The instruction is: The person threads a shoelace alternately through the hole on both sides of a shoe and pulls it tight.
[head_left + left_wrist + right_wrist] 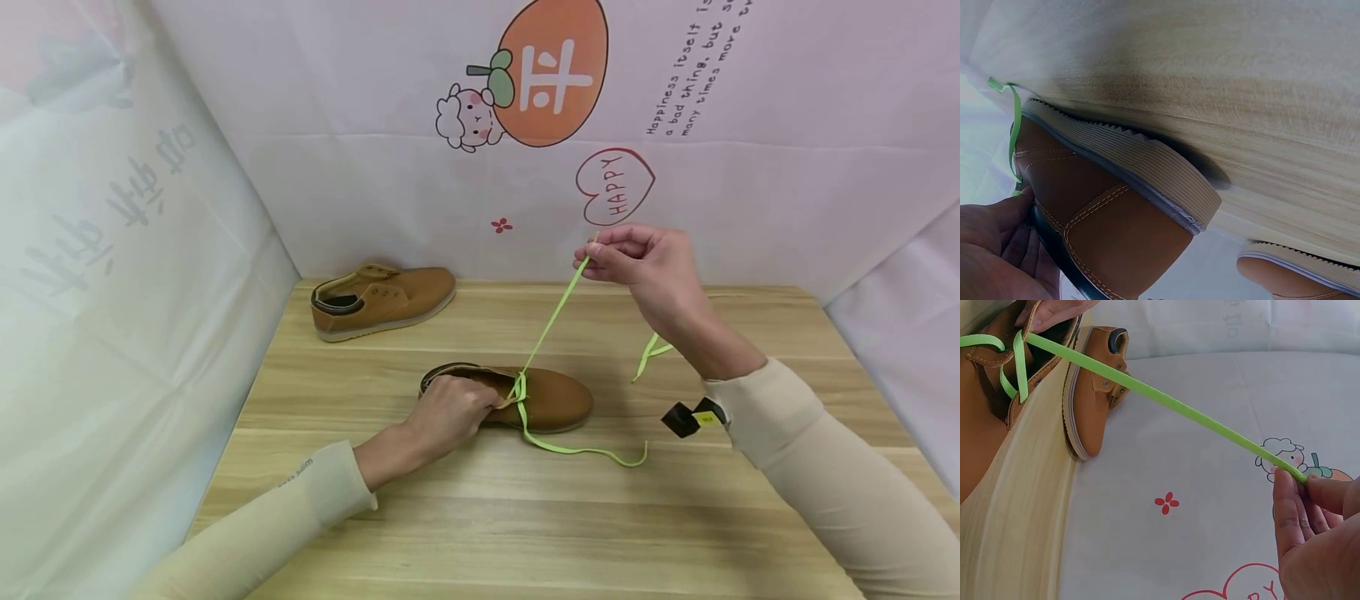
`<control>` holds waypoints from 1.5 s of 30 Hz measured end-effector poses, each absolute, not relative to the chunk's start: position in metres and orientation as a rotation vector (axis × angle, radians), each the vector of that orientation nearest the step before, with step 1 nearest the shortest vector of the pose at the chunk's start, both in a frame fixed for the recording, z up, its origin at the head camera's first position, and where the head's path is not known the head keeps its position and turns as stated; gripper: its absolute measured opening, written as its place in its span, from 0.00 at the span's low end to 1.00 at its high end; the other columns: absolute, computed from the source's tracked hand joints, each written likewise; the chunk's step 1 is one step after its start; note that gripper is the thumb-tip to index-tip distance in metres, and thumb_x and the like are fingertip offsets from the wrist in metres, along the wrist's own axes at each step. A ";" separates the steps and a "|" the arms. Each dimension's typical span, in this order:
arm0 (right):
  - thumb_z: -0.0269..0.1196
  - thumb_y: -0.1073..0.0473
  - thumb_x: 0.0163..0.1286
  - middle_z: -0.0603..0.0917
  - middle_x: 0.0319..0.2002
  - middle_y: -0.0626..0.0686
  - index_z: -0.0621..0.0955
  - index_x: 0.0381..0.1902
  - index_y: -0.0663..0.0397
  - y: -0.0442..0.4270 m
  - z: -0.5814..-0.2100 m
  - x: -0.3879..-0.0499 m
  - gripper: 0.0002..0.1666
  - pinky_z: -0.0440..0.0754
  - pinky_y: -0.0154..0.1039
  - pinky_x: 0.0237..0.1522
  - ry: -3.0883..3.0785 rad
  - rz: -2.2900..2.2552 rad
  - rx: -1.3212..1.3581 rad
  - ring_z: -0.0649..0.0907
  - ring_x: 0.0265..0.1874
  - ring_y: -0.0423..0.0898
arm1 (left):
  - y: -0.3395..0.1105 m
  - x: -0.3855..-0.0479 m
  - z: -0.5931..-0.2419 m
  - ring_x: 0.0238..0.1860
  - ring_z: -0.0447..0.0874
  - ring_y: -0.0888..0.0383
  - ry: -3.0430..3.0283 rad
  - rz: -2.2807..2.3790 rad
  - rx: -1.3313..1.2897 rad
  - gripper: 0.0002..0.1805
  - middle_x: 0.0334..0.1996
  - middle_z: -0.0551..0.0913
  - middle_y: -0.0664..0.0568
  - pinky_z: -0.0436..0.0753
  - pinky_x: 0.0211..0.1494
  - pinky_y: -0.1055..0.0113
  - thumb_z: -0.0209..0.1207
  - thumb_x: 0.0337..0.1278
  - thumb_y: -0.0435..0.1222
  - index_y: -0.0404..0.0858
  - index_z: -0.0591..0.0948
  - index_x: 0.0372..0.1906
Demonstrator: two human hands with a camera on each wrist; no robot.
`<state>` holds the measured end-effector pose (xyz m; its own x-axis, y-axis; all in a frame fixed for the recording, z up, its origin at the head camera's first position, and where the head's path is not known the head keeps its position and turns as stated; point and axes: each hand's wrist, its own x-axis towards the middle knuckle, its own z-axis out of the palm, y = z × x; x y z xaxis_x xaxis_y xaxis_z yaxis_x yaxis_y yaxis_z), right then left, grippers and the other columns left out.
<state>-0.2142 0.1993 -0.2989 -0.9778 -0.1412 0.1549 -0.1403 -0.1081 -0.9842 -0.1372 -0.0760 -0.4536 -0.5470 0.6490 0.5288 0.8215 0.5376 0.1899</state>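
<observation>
A brown shoe (558, 398) lies on the wooden table with its toe to the right. My left hand (453, 410) pinches the eyelet flap (1034, 315) by the shoe's opening. From the eyelets a bright green shoelace (557, 310) runs taut up to my right hand (651, 271), raised above the table. Thumb and fingertips of that hand pinch the lace near its end, plainly in the right wrist view. The lace's other end (577, 451) trails loosely over the table in front of the shoe. In the left wrist view, my palm hides part of the shoe's opening.
A second brown shoe (390, 302), no lace in its eyelets, stands at the table's back left. Another green lace (645, 357) lies at the right, partly behind my right forearm. White printed cloth (390, 192) encloses the back and sides.
</observation>
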 end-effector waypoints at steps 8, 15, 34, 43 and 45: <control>0.68 0.73 0.71 0.92 0.35 0.58 0.84 0.41 0.70 0.201 -0.299 -0.211 0.03 0.90 0.44 0.45 2.078 -2.352 -0.306 0.93 0.36 0.48 | -0.076 -0.137 -0.453 0.29 0.91 0.62 -2.371 -0.604 -1.194 0.11 0.28 0.92 0.56 0.83 0.27 0.73 0.71 0.53 0.21 0.40 0.92 0.31; 0.73 0.67 0.69 0.92 0.36 0.60 0.84 0.43 0.74 0.200 -0.291 -0.197 0.13 0.89 0.44 0.45 2.227 -2.211 -0.349 0.93 0.34 0.50 | -0.077 -0.137 -0.455 0.30 0.91 0.62 -2.396 -0.623 -1.190 0.09 0.29 0.92 0.56 0.84 0.29 0.73 0.74 0.53 0.23 0.40 0.92 0.32; 0.73 0.62 0.71 0.92 0.37 0.58 0.86 0.42 0.66 0.205 -0.290 -0.140 0.11 0.90 0.43 0.46 2.424 -1.779 -0.492 0.92 0.33 0.53 | -0.080 -0.143 -0.449 0.26 0.87 0.65 -2.641 -0.906 -0.998 0.03 0.29 0.92 0.55 0.83 0.33 0.72 0.76 0.58 0.33 0.42 0.92 0.35; 0.70 0.68 0.71 0.91 0.33 0.58 0.85 0.40 0.63 0.196 -0.319 -0.117 0.03 0.90 0.42 0.33 2.247 -1.614 -0.676 0.91 0.29 0.50 | -0.079 -0.145 -0.448 0.22 0.80 0.70 -2.677 -0.955 -0.929 0.04 0.27 0.91 0.57 0.78 0.29 0.75 0.78 0.56 0.36 0.42 0.92 0.33; 0.69 0.70 0.71 0.91 0.33 0.58 0.84 0.40 0.64 0.193 -0.327 -0.111 0.03 0.90 0.43 0.33 2.179 -1.604 -0.704 0.91 0.29 0.51 | -0.078 -0.145 -0.448 0.22 0.80 0.71 -2.682 -0.960 -0.928 0.04 0.27 0.91 0.57 0.78 0.29 0.75 0.77 0.57 0.36 0.42 0.92 0.33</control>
<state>-0.1108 0.1925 -0.3271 -0.8177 -0.5754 0.0162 -0.1863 0.2379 -0.9533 -0.1454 -0.0784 -0.4483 -0.7987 0.5048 0.3275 0.5980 0.6049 0.5259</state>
